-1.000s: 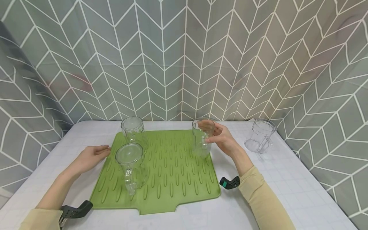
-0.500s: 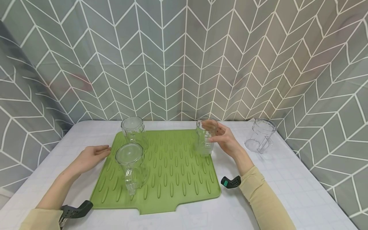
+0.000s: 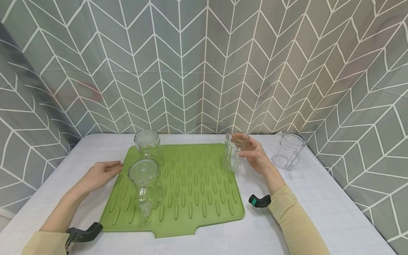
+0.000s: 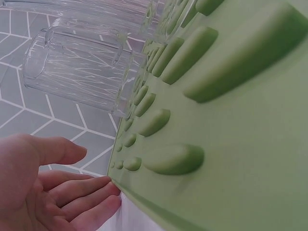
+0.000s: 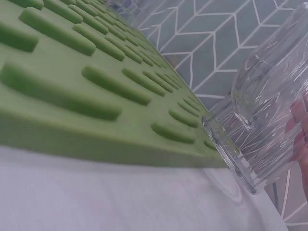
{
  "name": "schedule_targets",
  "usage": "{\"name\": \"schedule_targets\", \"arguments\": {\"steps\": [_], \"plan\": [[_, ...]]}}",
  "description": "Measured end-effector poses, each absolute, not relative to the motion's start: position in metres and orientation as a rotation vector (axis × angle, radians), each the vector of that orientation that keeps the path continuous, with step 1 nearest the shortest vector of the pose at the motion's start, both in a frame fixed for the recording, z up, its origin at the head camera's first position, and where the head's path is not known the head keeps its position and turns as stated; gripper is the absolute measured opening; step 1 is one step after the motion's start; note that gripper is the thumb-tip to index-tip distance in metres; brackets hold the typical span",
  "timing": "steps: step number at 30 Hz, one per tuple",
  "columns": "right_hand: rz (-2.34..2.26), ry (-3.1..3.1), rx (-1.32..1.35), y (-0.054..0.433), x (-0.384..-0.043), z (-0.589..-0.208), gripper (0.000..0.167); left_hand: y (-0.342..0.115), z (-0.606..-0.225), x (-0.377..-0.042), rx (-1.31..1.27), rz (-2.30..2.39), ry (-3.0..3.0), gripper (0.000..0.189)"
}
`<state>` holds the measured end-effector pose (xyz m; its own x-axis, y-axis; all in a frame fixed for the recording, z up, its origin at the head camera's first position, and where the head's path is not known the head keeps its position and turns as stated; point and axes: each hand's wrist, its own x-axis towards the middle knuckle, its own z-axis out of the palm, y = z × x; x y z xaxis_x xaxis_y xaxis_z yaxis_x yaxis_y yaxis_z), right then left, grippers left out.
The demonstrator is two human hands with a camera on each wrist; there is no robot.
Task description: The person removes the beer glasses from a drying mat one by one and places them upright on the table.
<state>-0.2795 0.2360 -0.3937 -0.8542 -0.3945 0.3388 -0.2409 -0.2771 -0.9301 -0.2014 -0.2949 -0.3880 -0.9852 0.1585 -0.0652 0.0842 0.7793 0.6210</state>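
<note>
We see the right hand (image 3: 257, 156) wrapped around a clear glass mug (image 3: 234, 151), fingers curled behind its far side and thumb towards us. The mug is upside down at the far right corner of the green drying mat (image 3: 191, 198), its rim at the mat's edge, partly over the white table (image 3: 318, 198). The left hand (image 3: 100, 174) lies flat on the table, fingers straight and close together, their tips touching the mat's left edge. Two more upturned mugs stand on the mat's left side, one far (image 3: 147, 143) and one near (image 3: 145, 184). A fourth mug (image 3: 288, 150) stands on the table, well right of the mat.
</note>
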Motion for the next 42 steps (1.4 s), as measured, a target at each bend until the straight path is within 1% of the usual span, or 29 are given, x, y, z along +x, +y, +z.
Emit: {"name": "schedule_targets", "arguments": {"steps": [5, 18, 25, 33, 42], "plan": [[-2.339, 1.783, -0.849, 0.246, -0.283, -0.400, 0.066, -0.296, -0.387, -0.202, 0.198, 0.981, 2.863, 0.062], [-2.433, 1.743, -0.837, 0.263, -0.280, -0.401, 0.063, -0.295, -0.387, -0.201, 0.200, 0.984, 2.863, 0.063], [-2.495, 1.718, -0.863, 0.269, -0.281, -0.405, 0.064, -0.295, -0.388, -0.201, 0.203, 0.991, 2.865, 0.064], [-2.487, 1.733, -0.859, 0.275, -0.284, -0.408, 0.066, -0.294, -0.386, -0.200, 0.196, 0.986, 2.865, 0.063], [-2.374, 1.820, -0.900, 0.286, -0.283, -0.406, 0.067, -0.295, -0.385, -0.199, 0.199, 0.987, 2.867, 0.064]]}}
